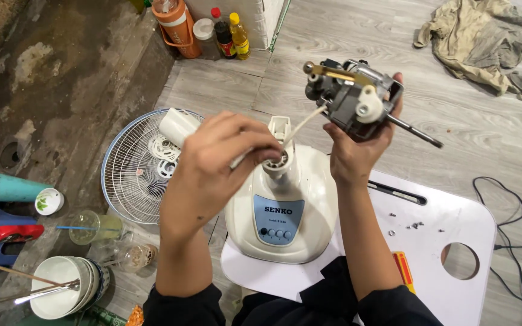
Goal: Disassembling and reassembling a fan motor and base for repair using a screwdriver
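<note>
My right hand (356, 154) holds up a grey fan motor (353, 98) with a brass part on top and a steel shaft sticking out to the right. My left hand (215, 166) is closed on a thin white stick (303, 124) whose tip touches the motor's left side. Below both hands stands a white fan base (285, 211) with a blue button panel and a short neck, resting on a white board (454, 223).
A white fan grille (131, 175) lies on the floor at left, with a white tube on it. Bowls with chopsticks (61, 293), glasses and a teal bottle sit lower left. Bottles stand top centre. A crumpled cloth (490, 39) lies top right. A black cable runs at right; small screws lie on the board.
</note>
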